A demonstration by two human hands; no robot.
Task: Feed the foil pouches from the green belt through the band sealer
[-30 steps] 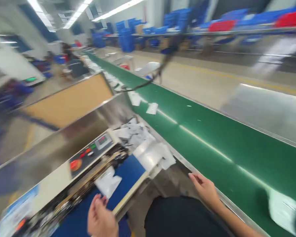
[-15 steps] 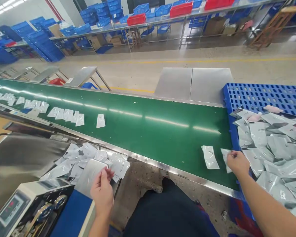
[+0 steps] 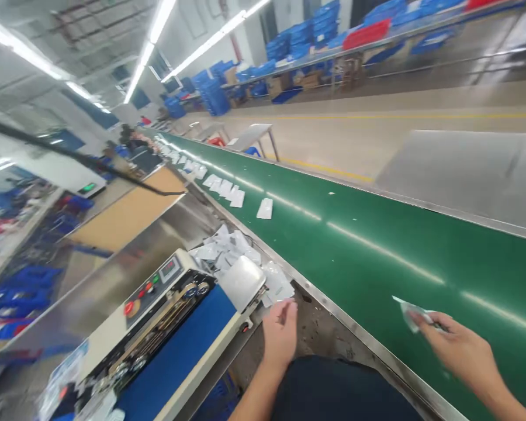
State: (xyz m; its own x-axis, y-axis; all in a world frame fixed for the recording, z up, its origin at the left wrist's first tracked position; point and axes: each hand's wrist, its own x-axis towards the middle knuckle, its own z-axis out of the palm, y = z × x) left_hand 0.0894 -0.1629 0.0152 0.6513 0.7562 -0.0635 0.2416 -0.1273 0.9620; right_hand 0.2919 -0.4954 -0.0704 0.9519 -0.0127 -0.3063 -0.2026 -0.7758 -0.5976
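Observation:
My right hand pinches a white packet above the near part of the green conveyor belt. The packet is tilted and blurred, and part of it is hidden by the fingers. My left hand is beside the metal end plate of a sealing machine, fingers curled together with nothing visible in them. Just beyond that hand lies a loose heap of white packets, some of it spreading past the plate's right side. A single white packet lies farther up the belt.
More white packets lie in a row along the belt's near edge. The machine's blue belt runs towards the lower left. Steel tables stand across the conveyor. Blue crates are stacked at the back.
The view has swung left, so the blue crate of packets is out of sight. My right hand has carried its packet away from that crate. My left hand has drawn back from the metal plate.

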